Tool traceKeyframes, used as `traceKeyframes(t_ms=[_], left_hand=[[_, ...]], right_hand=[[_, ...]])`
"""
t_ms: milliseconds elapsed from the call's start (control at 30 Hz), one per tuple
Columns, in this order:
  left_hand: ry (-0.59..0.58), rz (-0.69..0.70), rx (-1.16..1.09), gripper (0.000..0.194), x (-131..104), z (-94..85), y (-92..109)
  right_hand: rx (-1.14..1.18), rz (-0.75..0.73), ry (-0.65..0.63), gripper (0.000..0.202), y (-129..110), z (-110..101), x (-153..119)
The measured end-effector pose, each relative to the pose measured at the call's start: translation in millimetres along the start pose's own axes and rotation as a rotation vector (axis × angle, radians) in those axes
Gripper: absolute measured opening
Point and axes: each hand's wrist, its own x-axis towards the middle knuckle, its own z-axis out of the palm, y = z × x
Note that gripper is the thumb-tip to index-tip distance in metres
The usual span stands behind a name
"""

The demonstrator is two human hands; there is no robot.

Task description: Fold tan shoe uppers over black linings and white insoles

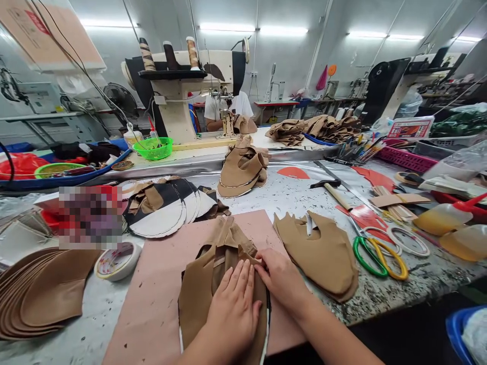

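Note:
A brown shoe upper [195, 304] with a pale edge along its sides lies on a pink board [148, 294] in front of me. My left hand [234, 299] rests flat on the upper, its fingers stretched toward the opening. At the right side of that opening, my right hand [279, 276] has its thumb and fingers closed on the upper's edge. Just right of the board lie stacked brown upper pieces [319, 248]. Further back sits a small pile of sewn brown uppers [241, 172].
At left are fanned brown pieces [53, 294], a tape roll [117, 261] and white-and-black pieces [167, 213]. On the right lie scissors [380, 258], a hammer [335, 195] and glue bottles [443, 218]. Behind stands a sewing machine [175, 106], with a person [243, 104] beyond it.

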Motion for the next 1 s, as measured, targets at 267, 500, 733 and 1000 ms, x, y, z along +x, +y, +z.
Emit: traceKeyframes(t_ms=[267,500,733,1000], left_hand=[[-0.156,0.010,-0.069,0.056,9,-14.3,-1],[-0.264,0.019,-0.132,0.059,10,-18.1,-10],[-0.308,0.078,-0.200,0.054,23,-30.7,-20],[-0.204,0.046,-0.138,0.030,33,-25.1,-17]], right_hand=[[-0.198,-0.266,-0.107,0.033,-19,-8,23],[0.072,-0.091,-0.226,0.043,6,3,69],[0.219,-0.011,-0.182,0.040,13,5,73],[0.187,-0.064,-0.102,0.037,15,13,72]])
